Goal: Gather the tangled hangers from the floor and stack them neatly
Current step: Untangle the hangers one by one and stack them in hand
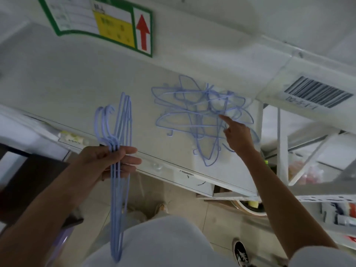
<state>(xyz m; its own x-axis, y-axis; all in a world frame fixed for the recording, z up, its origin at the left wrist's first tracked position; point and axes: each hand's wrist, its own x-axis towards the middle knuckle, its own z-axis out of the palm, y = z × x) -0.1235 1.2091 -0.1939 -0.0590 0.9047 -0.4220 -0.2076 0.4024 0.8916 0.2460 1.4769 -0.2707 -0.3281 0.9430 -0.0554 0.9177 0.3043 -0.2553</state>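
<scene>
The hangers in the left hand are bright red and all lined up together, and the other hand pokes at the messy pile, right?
Not quite. The head view shows the hangers in the left hand are pale blue, not red. They are lined up together, and the right hand does poke at the messy pile.

- Your left hand (113, 160) covers the necks of the bundled hangers (117, 189) it grips, so you cannot count them.
- Your right hand (238, 137) hides part of the tangled pile (192, 116).
- The sign (92, 18) is cut off by the top edge, its print blurred.
- The barcode label (317, 94) digits are unreadable.
</scene>
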